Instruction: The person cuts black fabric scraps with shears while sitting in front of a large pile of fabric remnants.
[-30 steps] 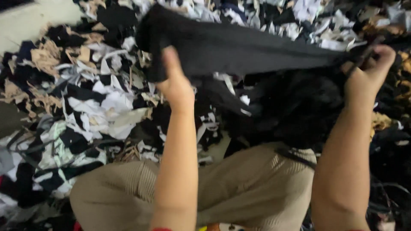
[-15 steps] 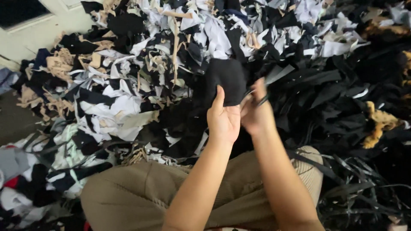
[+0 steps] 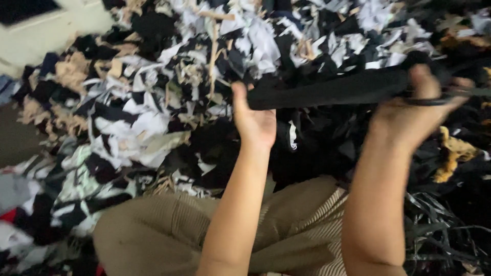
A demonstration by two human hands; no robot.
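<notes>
A big heap of cloth scraps (image 3: 153, 117) lies on the left. The left hand (image 3: 254, 122) grips one end of a black cloth (image 3: 332, 91). The right hand (image 3: 422, 110) grips the other end. The hands were close together before; now they are far apart, stretching it flat

The cloth strip (image 3: 332, 92) is plain black. The scrap heap (image 3: 153, 102) mixes black, white, tan and pale green; the trousers (image 3: 286, 230) look ribbed khaki.
</notes>
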